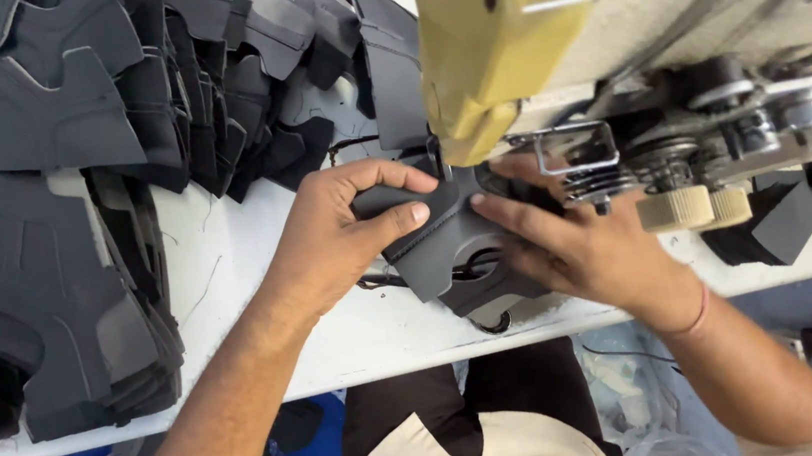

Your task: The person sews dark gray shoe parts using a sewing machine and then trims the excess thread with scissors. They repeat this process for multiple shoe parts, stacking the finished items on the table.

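The left hand (331,236) pinches the dark grey curved shoe-upper piece (438,245) lying on the white tabletop (229,267) under the cream sewing machine head (507,36). The right hand (579,245) presses it with flat, open fingers. Best to keep both hands feeding evenly, fingertips well clear of the needle.

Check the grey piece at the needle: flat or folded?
Folded. The grey shoe piece bends up between left hand thumb and fingers; right hand presses its other side down.

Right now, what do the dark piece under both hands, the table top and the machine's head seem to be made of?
Dark piece: looks like matte grey synthetic leather or a foam-backed sheet; it bends softly, edges cleanly cut, with a stitch line. Table top: apparently white laminate or painted board, smooth but scuffed. Machine head: seemingly cast metal, cream paint, yellowed and worn. The left hand and right hand press the piece flat.
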